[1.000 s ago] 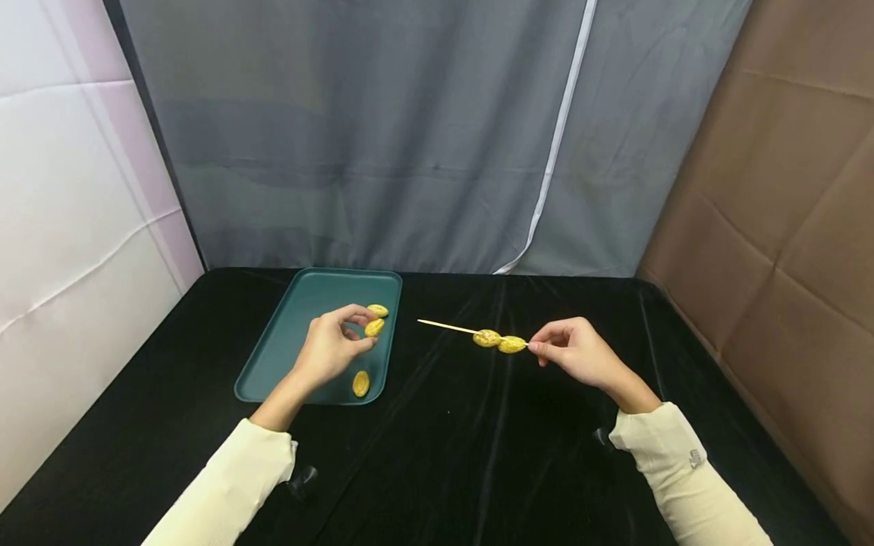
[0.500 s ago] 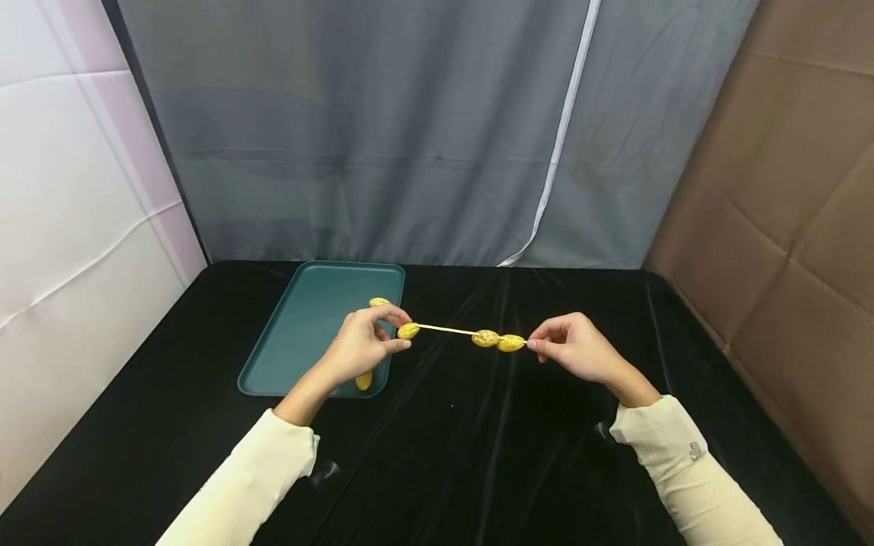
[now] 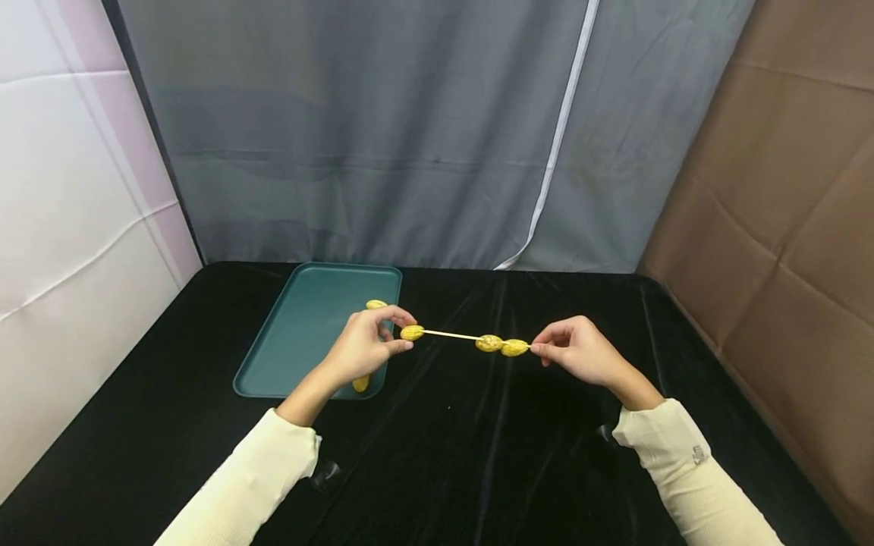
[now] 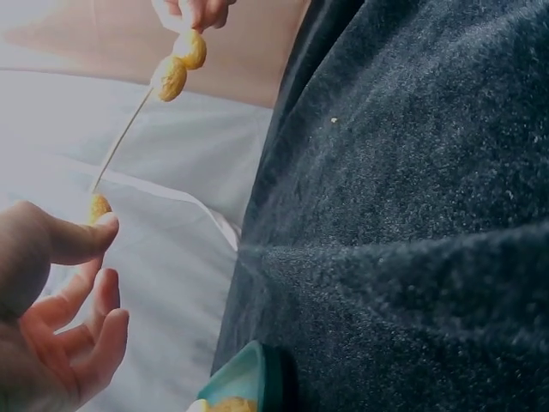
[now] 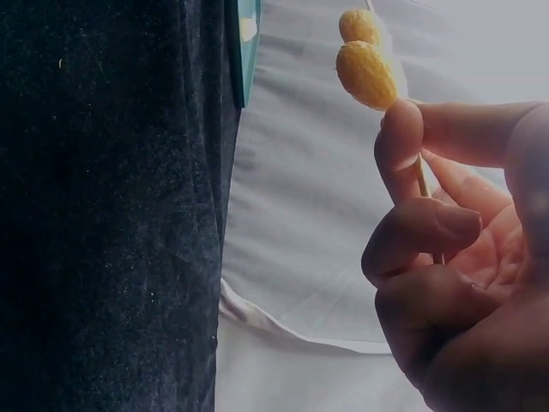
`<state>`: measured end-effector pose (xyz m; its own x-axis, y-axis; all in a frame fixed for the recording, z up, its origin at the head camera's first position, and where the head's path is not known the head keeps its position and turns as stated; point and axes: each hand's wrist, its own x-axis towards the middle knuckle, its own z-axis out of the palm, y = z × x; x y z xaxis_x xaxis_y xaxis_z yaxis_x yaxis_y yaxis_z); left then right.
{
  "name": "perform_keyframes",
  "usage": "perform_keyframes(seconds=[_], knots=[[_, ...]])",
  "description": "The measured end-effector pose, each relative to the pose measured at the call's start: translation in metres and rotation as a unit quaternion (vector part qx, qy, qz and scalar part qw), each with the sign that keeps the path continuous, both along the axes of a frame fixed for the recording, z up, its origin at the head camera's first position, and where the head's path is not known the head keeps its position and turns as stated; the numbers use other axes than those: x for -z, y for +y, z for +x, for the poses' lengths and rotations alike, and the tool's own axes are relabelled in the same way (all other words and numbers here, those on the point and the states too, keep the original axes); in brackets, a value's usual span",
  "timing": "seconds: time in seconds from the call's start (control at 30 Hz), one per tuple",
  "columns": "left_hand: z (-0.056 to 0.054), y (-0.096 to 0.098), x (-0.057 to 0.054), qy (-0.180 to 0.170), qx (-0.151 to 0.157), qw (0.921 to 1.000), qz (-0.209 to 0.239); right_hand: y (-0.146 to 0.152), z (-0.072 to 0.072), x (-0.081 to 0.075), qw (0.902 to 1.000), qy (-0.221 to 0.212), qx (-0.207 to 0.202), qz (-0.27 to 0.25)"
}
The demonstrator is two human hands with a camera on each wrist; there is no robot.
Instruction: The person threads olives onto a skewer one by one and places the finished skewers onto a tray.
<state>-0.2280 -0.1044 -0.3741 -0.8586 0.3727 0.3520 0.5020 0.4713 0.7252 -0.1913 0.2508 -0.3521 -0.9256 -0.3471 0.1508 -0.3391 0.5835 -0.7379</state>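
My right hand (image 3: 576, 349) pinches the end of a thin wooden skewer (image 3: 454, 335), which points left. Two yellow oval pieces, wrinkled like candied dates (image 3: 488, 343), are threaded side by side close to those fingers; both also show in the right wrist view, with the skewer (image 5: 422, 180) running down past the curled fingers. Between thumb and fingers my left hand (image 3: 365, 345) holds a third yellow oval piece (image 3: 412, 332) at the skewer's free tip. Its end meets the stick in the left wrist view, where my thumb covers part of the piece (image 4: 99, 208).
A teal tray (image 3: 293, 341) lies on the black-cloth table (image 3: 437, 470) behind and left of my left hand. Another yellow piece (image 3: 375, 304) lies near its right rim, and one more (image 3: 361, 384) is partly hidden below my hand. A grey curtain (image 3: 355, 136) hangs behind.
My left hand has moved right from over the tray, bringing the yellow oval piece to the skewer's tip. My right hand stays nearly in place, still gripping the skewer.
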Motion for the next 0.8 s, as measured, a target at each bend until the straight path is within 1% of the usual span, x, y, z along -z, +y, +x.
perform_keyframes(seconds=[0.3,0.5,0.67,0.8], knots=[[0.0014,0.0001,-0.0001,0.017,0.001,0.9998,0.011,-0.0002,0.0021,-0.0048,1.0,-0.005,0.001,0.007],[0.0031,0.0008,0.0029,0.025,0.011,0.9994,0.02,-0.0008,0.004,-0.0055,0.9999,-0.002,-0.002,0.01],[0.0031,0.0004,0.0052,0.01,0.024,0.9989,0.038,-0.0007,0.005,-0.0029,1.0,-0.002,-0.002,0.0],[0.0023,-0.0011,0.0065,-0.011,0.043,0.9964,0.073,-0.0004,0.0043,-0.0032,1.0,-0.001,0.0,-0.007]])
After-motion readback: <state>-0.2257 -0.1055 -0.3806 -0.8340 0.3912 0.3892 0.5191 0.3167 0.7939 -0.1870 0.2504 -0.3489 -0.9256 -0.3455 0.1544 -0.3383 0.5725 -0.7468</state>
